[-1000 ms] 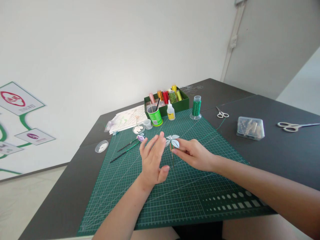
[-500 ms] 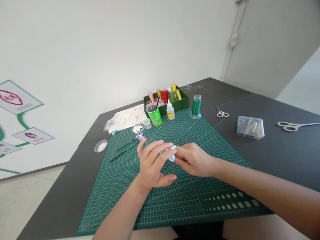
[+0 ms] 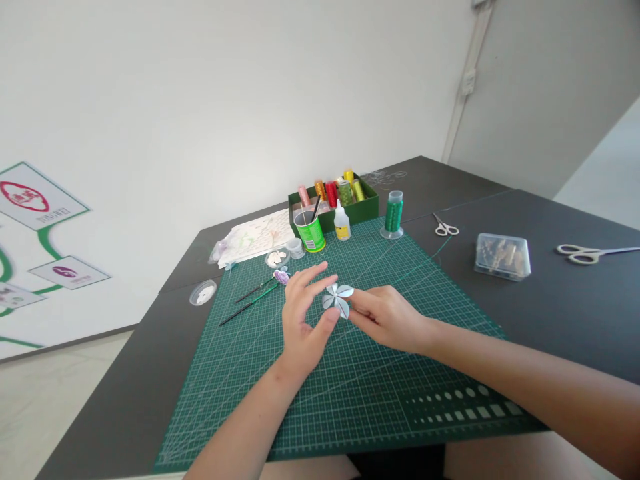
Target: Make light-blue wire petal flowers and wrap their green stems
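Observation:
A small pale blue petal flower (image 3: 338,297) sits between my two hands above the green cutting mat (image 3: 360,373). My right hand (image 3: 387,317) pinches it from the right side, fingers closed on its base. My left hand (image 3: 304,313) is raised beside it, fingers spread, with the thumb tip touching the flower's lower left petal. The flower's stem is hidden behind my fingers.
A purple flower on a green stem (image 3: 280,277) and dark sticks lie at the mat's left. Behind stand a green cup (image 3: 310,233), glue bottle (image 3: 342,223), green thread spool (image 3: 393,215) and a box of spools (image 3: 333,197). Scissors (image 3: 445,227), a clear box (image 3: 502,255), larger scissors (image 3: 590,252).
My left hand had closed over the flower half a second ago; now its fingers have lifted and spread, and the flower's petals show again, lower than one second ago.

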`<act>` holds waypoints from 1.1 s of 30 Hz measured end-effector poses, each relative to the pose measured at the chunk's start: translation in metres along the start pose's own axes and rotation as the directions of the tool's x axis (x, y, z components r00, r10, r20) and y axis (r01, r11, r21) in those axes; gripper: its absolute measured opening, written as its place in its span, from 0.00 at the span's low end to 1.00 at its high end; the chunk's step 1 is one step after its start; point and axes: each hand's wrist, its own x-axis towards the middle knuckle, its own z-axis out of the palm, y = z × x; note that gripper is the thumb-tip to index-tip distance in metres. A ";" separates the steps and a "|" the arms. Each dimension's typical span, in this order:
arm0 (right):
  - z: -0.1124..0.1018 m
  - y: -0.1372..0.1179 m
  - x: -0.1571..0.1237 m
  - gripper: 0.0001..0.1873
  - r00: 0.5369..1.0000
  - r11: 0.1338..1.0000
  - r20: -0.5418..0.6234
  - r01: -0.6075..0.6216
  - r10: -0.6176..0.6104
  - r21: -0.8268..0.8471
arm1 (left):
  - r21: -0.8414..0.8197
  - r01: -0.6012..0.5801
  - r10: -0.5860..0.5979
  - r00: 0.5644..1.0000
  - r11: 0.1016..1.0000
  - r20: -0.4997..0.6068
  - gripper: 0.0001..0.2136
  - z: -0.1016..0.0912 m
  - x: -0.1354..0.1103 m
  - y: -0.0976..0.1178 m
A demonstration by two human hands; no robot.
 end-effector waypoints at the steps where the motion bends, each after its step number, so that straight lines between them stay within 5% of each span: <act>1: 0.001 0.000 0.000 0.10 1.000 1.000 -0.009 0.013 -0.013 -0.004 | -0.013 0.017 -0.017 1.000 1.000 -0.009 0.17 0.000 0.000 0.000; 7: 0.003 -0.002 0.000 0.11 0.999 1.000 -0.033 0.025 -0.025 0.009 | -0.082 0.043 -0.044 0.999 0.996 -0.007 0.11 0.000 0.002 0.003; 11: 0.004 -0.003 0.000 0.10 1.000 1.000 -0.021 0.010 -0.010 0.030 | -0.259 0.123 -0.121 0.992 0.958 0.023 0.20 0.002 0.004 0.001; 16: 0.004 -0.001 0.000 0.09 0.999 0.998 0.000 -0.035 0.035 0.052 | -0.611 0.369 -0.362 0.921 0.701 0.140 0.22 0.006 0.009 -0.001; 21: 0.003 0.002 0.000 0.07 0.998 0.995 0.036 -0.060 0.057 0.080 | -0.785 0.385 -0.473 0.871 0.485 0.135 0.18 0.006 0.011 0.003; 29: 0.000 0.003 0.002 0.12 0.990 0.977 -0.031 -0.132 0.139 0.170 | -0.792 0.451 -0.495 0.840 0.413 0.220 0.21 0.009 0.012 0.000; 33: -0.006 0.005 0.007 0.17 0.960 0.927 -0.049 -0.253 0.277 0.277 | -0.696 0.530 -0.456 0.832 0.485 0.316 0.17 0.016 0.008 -0.009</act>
